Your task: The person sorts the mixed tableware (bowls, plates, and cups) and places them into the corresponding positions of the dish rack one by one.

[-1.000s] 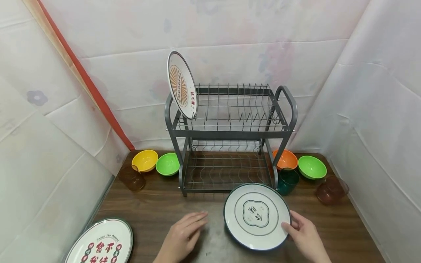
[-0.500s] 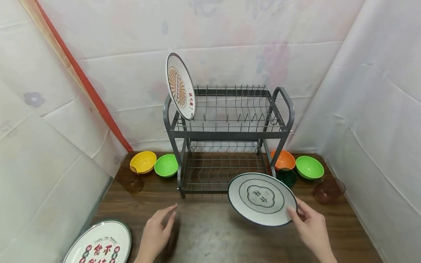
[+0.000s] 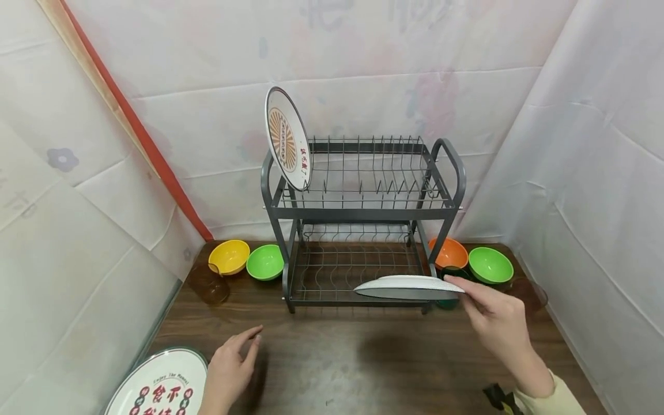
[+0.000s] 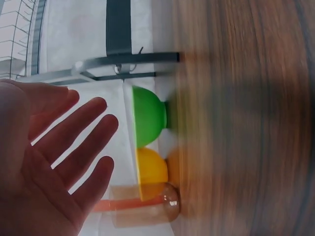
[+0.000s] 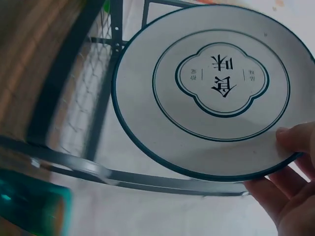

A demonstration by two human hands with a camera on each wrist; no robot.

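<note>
My right hand [image 3: 495,317] pinches the right rim of a white plate [image 3: 410,282], which is held nearly level and seen almost edge-on in front of the rack's lower tier. In the right wrist view the plate [image 5: 221,113] shows a dark green rim and black characters, with the thumb of my right hand [image 5: 295,191] on its face and fingers behind. My left hand [image 3: 230,366] hovers over the table, fingers apart and holding nothing; the left wrist view shows the same hand [image 4: 64,157]. Another plate [image 3: 287,138] stands at the left end of the rack's upper tier.
The dark two-tier rack [image 3: 363,214] stands at the back. Left of it are yellow [image 3: 229,257] and green bowls [image 3: 265,262] and a brown glass [image 3: 208,283]. Right are orange [image 3: 450,252] and green bowls [image 3: 490,265] and two glasses. A red-lettered plate [image 3: 166,377] lies front left.
My right hand has lifted the plate off the table and tilted it from face-visible to nearly edge-on. My left hand has moved away to the left.
</note>
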